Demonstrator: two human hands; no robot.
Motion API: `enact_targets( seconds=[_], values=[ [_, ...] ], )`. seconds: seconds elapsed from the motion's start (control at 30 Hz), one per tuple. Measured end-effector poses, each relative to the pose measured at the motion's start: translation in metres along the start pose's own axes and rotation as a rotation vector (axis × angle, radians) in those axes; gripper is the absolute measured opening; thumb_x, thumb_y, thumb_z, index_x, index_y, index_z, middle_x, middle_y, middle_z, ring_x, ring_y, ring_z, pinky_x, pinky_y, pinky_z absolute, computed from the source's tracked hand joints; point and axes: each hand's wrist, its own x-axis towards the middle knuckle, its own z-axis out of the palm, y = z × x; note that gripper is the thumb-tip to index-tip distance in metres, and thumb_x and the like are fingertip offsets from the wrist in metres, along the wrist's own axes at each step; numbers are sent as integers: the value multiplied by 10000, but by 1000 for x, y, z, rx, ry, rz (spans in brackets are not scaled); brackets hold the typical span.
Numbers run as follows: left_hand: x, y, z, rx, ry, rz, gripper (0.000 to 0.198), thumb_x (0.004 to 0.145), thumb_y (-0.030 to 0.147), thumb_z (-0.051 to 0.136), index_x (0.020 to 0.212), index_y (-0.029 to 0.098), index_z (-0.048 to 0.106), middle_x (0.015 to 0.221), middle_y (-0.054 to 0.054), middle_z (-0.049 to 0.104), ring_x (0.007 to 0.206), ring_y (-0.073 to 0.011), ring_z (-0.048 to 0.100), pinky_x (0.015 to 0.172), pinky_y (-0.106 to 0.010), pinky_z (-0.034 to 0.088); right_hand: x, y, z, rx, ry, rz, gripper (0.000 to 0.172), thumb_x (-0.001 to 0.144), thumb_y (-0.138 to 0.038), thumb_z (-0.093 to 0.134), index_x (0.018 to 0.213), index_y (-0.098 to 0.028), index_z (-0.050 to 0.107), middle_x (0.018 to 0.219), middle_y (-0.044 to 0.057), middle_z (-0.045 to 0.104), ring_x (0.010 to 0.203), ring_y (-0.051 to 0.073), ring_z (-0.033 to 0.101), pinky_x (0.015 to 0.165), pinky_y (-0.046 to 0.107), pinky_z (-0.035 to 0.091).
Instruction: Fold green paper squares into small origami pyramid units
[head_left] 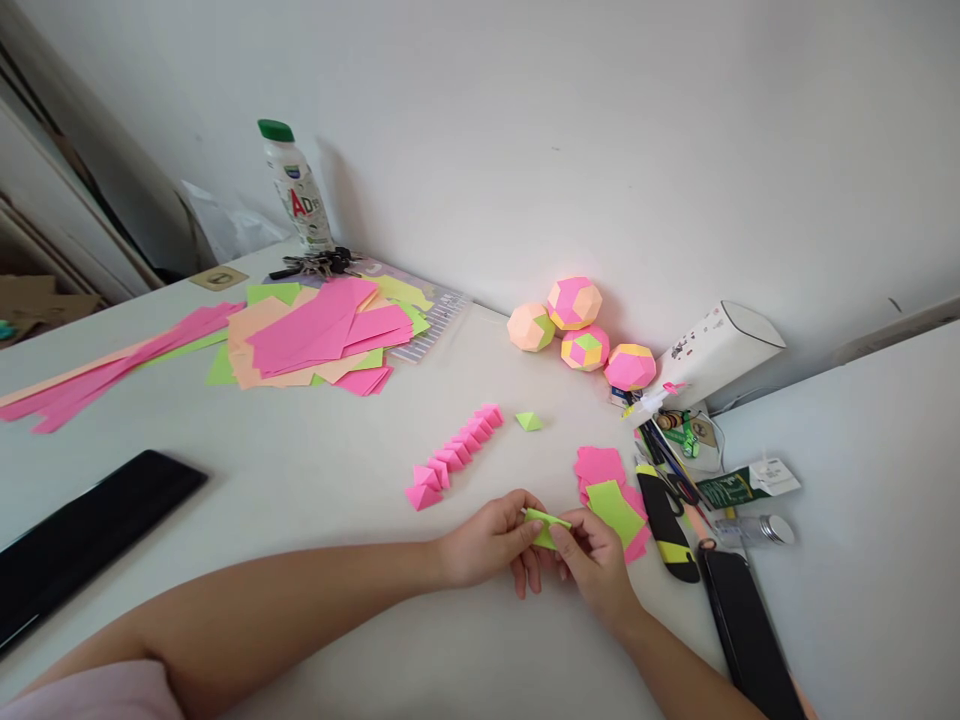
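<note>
Between my two hands is a small folded piece of green paper (544,528), held above the near part of the table. My left hand (495,540) pinches its left end between thumb and fingers. The right end is gripped by my right hand (596,565), thumb on top. Just beyond my hands runs a slanting row of folded pink paper units (457,452), with one folded green unit (529,421) lying at its far end. To the right of my right hand, a green paper sheet (615,515) rests on several pink sheets (598,466).
Four-coloured paper balls (574,303) sit by the wall. At the left lie a heap of coloured paper (307,335), long strips (135,365), keys (319,263), a bottle (296,190) and a black tablet-like slab (82,540). A cutter (667,525), white box (712,350) and phone (750,625) line the right.
</note>
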Motion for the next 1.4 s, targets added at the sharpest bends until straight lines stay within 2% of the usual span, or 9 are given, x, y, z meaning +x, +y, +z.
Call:
enact_targets(
  seconds=[1.4],
  values=[
    [2,1,0,44,-21,-2,399,813,549,502,893,179,378,710,-27,634,525,-136,618,436,-239,460,5,2,0,-2,-42,-18,264,853,-399,546,719,-174,519,508,-34,533,406,86,445,405,202,347]
  ],
)
